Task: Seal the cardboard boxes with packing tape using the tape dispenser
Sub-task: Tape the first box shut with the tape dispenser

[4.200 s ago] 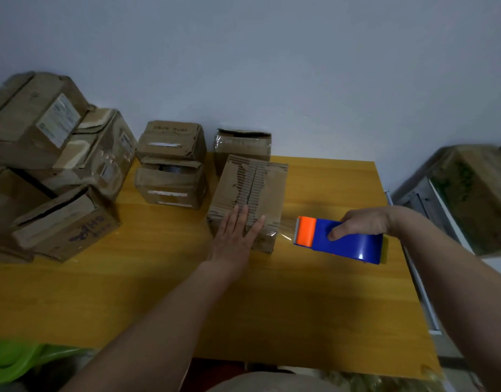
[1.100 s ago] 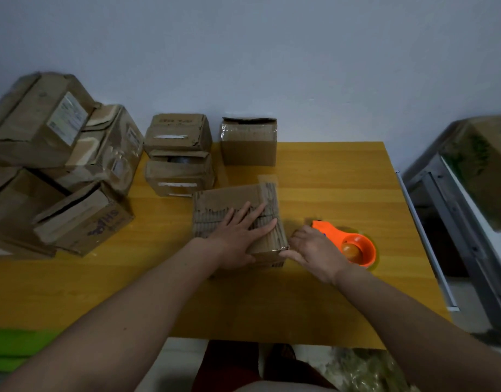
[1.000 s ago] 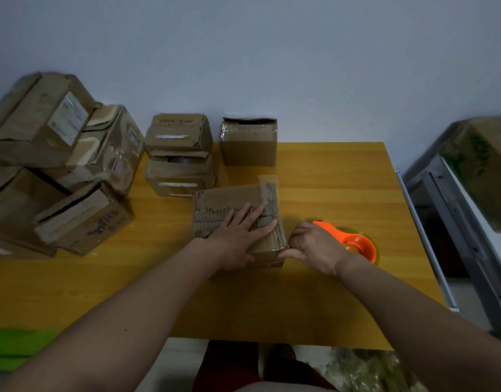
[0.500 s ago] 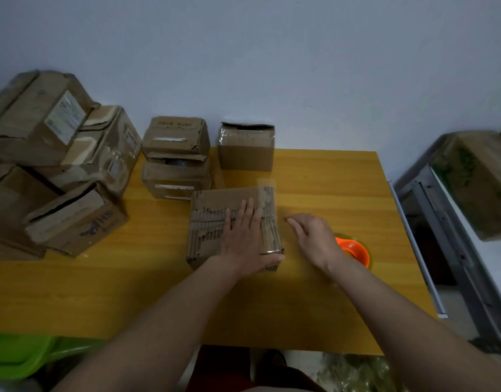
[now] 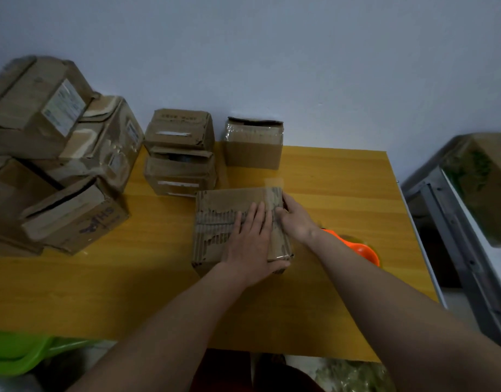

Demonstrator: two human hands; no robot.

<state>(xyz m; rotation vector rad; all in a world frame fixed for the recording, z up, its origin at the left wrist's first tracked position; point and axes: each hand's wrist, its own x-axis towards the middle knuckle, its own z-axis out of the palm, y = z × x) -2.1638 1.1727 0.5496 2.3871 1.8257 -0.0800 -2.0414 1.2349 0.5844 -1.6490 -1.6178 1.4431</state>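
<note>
On the yellow wooden bench (image 5: pixel 342 176), the torn cardboard box (image 5: pixel 215 222) lies flat, long axis running away from me. My left hand (image 5: pixel 249 247) presses flat on its top, grip released; my right hand (image 5: pixel 296 220) wraps the taped right edge. Behind my wrist lies the orange tape dispenser (image 5: pixel 359 250). More boxes (image 5: pixel 74 154) line the pale wall.

Yellow wooden table (image 5: pixel 342 176), green plastic item (image 5: pixel 14 355), grey metal rack (image 5: pixel 452 239).

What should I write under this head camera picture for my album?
Two hands, left hand and right hand, press tape onto a cardboard box beside an orange tape dispenser.
</note>
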